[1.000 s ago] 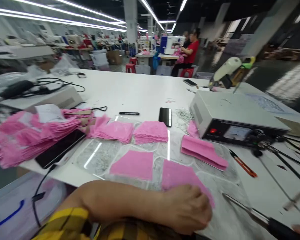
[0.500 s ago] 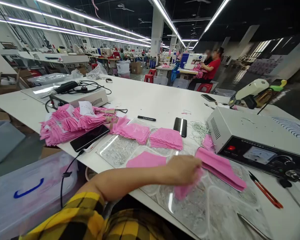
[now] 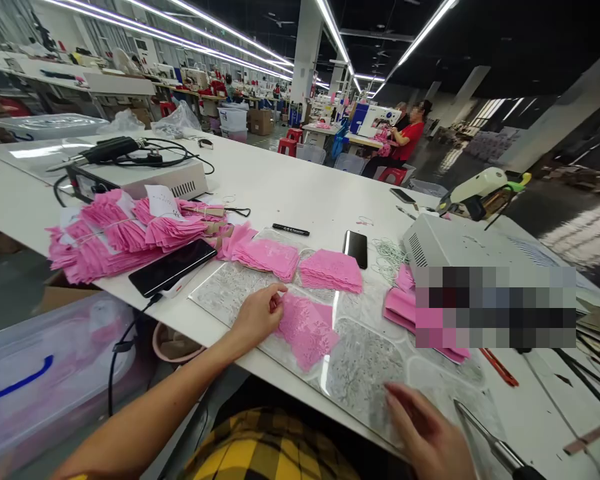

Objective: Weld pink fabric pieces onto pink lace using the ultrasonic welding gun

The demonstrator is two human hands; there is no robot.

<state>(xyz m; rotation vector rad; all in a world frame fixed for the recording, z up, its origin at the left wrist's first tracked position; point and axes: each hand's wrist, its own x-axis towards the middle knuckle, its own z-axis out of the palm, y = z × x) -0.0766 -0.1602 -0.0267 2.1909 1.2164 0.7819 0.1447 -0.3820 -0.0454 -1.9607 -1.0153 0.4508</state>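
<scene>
Your left hand (image 3: pixel 257 317) is at the left edge of the lace piece (image 3: pixel 307 333), with thumb and first finger narrow, near together; I cannot tell if the cloth is pinched between them or only touched. Probably this keeps the thin piece flat and in its position. The piece lies on the clear board (image 3: pixel 365 363), and a smoother pink corner shows beside its upper right edge. Your right hand (image 3: pixel 430 433) is empty, with thumb and fingers apart, over the lower right part of the board, near the metal-tipped tool (image 3: pixel 490 437). The left stack (image 3: pixel 266 258) and the right stack (image 3: pixel 331 271) stand side by side just behind the lace piece, I think so that they are in easy reach without covering the work area. The folded pink cloth (image 3: pixel 403 315) lies more to the right, apart from the lace.
</scene>
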